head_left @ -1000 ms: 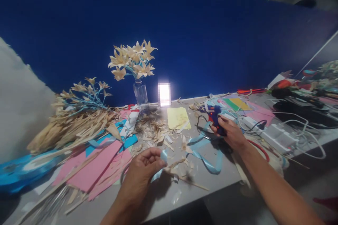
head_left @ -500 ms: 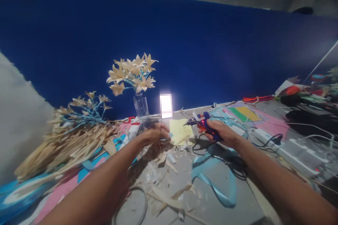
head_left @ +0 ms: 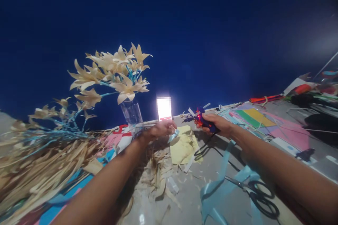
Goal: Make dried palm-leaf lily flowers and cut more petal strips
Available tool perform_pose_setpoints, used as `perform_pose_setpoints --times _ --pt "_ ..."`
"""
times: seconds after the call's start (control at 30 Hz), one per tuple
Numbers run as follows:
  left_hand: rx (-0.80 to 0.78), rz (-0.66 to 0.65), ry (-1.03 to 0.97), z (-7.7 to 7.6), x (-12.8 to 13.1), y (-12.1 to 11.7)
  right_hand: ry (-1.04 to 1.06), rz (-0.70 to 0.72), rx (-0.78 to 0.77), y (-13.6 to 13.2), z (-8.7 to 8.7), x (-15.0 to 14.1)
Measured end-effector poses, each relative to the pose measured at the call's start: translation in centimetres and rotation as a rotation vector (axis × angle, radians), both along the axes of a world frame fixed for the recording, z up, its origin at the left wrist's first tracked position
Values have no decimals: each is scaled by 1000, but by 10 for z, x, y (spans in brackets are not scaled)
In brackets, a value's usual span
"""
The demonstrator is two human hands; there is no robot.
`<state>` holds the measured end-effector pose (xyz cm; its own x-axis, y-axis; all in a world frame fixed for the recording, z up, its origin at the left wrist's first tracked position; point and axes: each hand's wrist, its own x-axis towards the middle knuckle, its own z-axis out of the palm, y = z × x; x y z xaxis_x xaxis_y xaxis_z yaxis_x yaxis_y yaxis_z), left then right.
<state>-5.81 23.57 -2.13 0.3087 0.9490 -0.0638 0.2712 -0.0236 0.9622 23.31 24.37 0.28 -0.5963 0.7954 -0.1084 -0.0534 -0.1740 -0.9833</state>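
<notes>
My right hand (head_left: 218,123) grips a dark blue glue gun (head_left: 204,119) with a small red light, its nozzle end toward the left. My left hand (head_left: 165,128) is pinched on a short piece of light blue ribbon (head_left: 174,135) over the left edge of a yellow paper sheet (head_left: 185,149). Behind my left forearm stands a clear vase (head_left: 133,112) of cream flowers (head_left: 125,86) on blue stems. A bright phone-like screen (head_left: 164,109) is just beyond my left hand. The glue gun's dark cord runs down past the sheet.
Black-handled scissors (head_left: 260,193) and a long light blue ribbon (head_left: 215,195) lie near my right forearm. Dried husks (head_left: 52,168) and more cream flowers (head_left: 63,112) are piled at left. Coloured sheets (head_left: 260,117) lie at right, husk scraps (head_left: 158,179) in the middle.
My view has moved nearer and tilted, so the vase and flowers look larger. The scissors have come into sight. Both hands keep hold of the ribbon piece and the glue gun.
</notes>
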Motion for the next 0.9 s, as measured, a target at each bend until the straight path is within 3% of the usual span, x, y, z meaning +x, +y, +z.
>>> perform_pose_setpoints --times 0.4,0.63,0.9 --pt "94 -71 545 -20 -6 15 -216 130 104 6 -7 -29" --pt "103 -83 648 -26 -8 20 -298 157 170 5 -12 -41" --pt "140 -80 675 -23 -8 15 -331 152 214 14 -10 -34"
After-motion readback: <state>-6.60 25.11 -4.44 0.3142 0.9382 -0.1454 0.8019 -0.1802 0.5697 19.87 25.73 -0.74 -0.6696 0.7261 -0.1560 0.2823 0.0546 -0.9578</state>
